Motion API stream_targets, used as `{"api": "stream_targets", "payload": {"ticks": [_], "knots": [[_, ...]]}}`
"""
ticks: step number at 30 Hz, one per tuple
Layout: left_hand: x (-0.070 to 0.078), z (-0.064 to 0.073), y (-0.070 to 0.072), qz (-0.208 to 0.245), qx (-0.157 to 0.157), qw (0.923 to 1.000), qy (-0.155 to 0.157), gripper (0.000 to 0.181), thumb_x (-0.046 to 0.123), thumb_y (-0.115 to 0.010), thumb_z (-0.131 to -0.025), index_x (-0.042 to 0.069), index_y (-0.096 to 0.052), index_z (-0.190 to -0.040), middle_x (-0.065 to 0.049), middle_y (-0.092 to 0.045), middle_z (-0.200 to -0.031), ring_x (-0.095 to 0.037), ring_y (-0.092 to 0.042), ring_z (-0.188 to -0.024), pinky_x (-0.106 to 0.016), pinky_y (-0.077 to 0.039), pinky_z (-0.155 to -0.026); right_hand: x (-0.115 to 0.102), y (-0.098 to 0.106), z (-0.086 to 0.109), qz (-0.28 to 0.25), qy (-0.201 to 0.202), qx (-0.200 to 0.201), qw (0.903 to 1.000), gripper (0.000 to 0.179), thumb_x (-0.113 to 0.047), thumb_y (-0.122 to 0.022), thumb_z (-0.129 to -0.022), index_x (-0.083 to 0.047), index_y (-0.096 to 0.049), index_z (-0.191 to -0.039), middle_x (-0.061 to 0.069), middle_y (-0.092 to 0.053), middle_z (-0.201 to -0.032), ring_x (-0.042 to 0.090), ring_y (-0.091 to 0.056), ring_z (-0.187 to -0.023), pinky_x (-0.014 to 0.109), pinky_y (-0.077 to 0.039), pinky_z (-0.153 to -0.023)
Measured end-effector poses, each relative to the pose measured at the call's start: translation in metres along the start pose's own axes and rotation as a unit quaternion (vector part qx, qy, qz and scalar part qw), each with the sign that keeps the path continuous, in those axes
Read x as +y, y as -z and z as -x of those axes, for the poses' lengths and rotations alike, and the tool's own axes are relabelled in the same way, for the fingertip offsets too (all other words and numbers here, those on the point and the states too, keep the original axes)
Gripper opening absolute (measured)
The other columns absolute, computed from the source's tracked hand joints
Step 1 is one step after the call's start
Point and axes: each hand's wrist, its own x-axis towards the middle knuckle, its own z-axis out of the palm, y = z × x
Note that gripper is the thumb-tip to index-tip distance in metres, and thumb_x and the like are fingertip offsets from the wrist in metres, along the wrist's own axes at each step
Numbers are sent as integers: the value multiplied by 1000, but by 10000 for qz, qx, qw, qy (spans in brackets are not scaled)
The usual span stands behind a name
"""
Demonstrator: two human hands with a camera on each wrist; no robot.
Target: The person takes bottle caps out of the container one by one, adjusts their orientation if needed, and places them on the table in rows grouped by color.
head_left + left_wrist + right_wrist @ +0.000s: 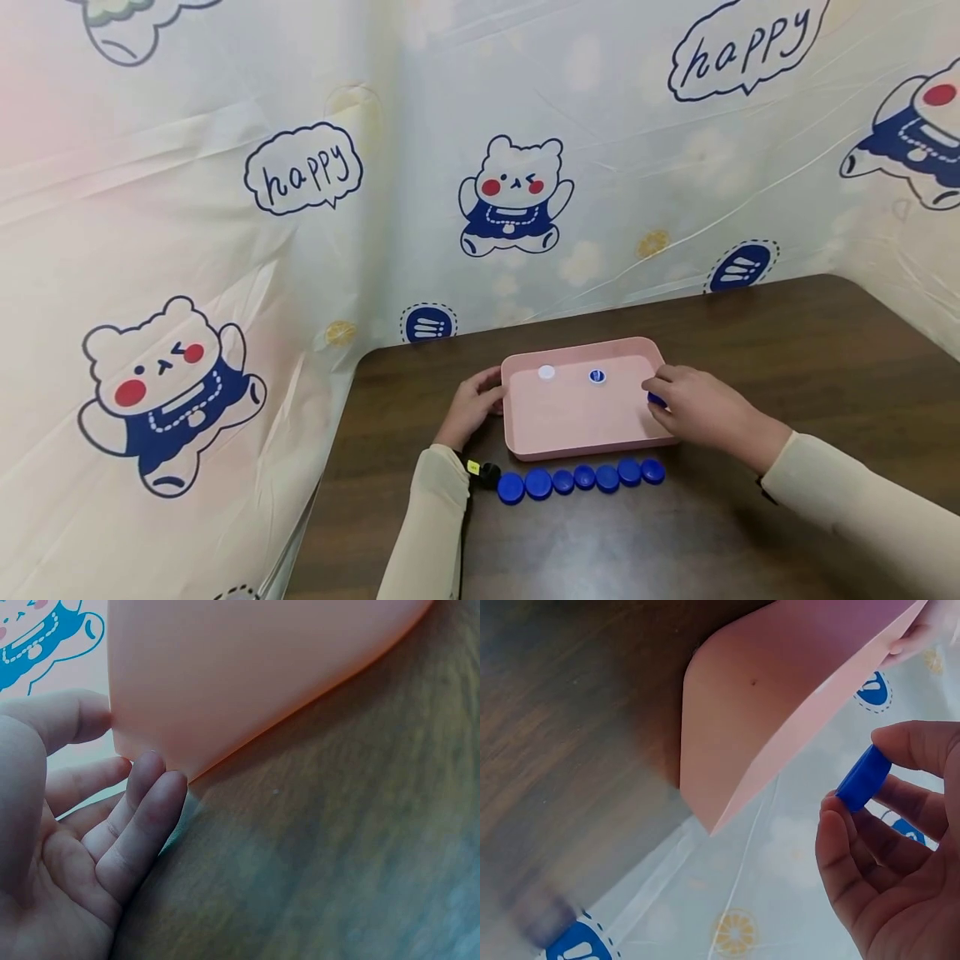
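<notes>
My right hand pinches a blue bottle cap between thumb and fingertips, over the right end of a shallow pink tray. In the right wrist view the cap is tipped on its edge, beside the tray's rim. My left hand holds the tray at its left end, with fingertips against the outer wall. Inside the tray, near the far side, lie a white cap and a blue-and-white cap.
In front of the tray, a row of several blue caps runs along the brown wooden table. The leftmost cap sits close to my left wrist's black camera. A printed cloth hangs behind the table's far edge.
</notes>
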Motion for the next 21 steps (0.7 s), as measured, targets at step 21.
{"api": "stream_targets", "payload": {"ticks": [21], "knots": [[29, 11, 2, -4, -287, 9994, 177, 48, 9, -61, -96, -3, -48, -140, -23, -53, -134, -26, -67, -84, -39, -57, -75, -7, 2, 29, -18, 487, 375, 9981, 35, -17, -83, -76, -4, -72, -107, 10, -65, -96, 22, -63, -82, 39, -57, -74]]}}
